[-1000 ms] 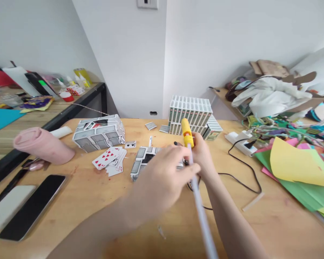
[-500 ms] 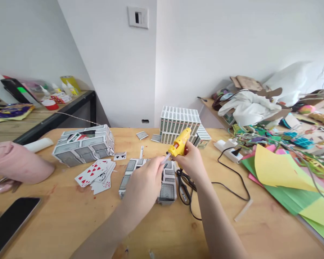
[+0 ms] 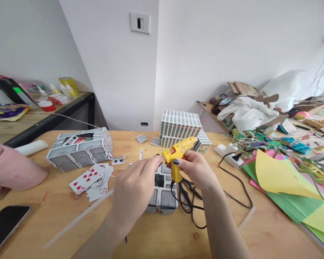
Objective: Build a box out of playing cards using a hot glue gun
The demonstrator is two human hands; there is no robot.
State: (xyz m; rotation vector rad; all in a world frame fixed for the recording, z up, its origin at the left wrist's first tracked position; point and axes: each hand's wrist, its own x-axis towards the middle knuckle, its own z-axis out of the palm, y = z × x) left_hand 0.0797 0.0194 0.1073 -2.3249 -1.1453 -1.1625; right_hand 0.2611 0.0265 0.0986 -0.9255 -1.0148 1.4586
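My right hand (image 3: 201, 169) holds a yellow glue gun (image 3: 182, 149) by its body, nozzle pointing up and to the right. Behind the gun, my left hand (image 3: 137, 181) pinches a long translucent glue stick (image 3: 78, 221), whose far end trails down to the left and whose near end meets the gun's rear. Beneath both hands lies a box covered in grey-backed playing cards (image 3: 166, 198), partly hidden by my left hand. Black-handled scissors (image 3: 185, 196) and the gun's cord are beside it on the right.
An open card-covered box (image 3: 81, 149) and loose playing cards (image 3: 89, 178) lie left. Card boxes are stacked (image 3: 180, 124) at the back. A phone (image 3: 7, 225) and pink roll (image 3: 17, 167) sit far left. A power strip (image 3: 226, 154) and coloured paper (image 3: 283, 176) are right.
The glue gun has turned more level, its handle now showing below, and my right hand has shifted slightly right. My left hand has moved a little left; the long glue stick now shows behind it.
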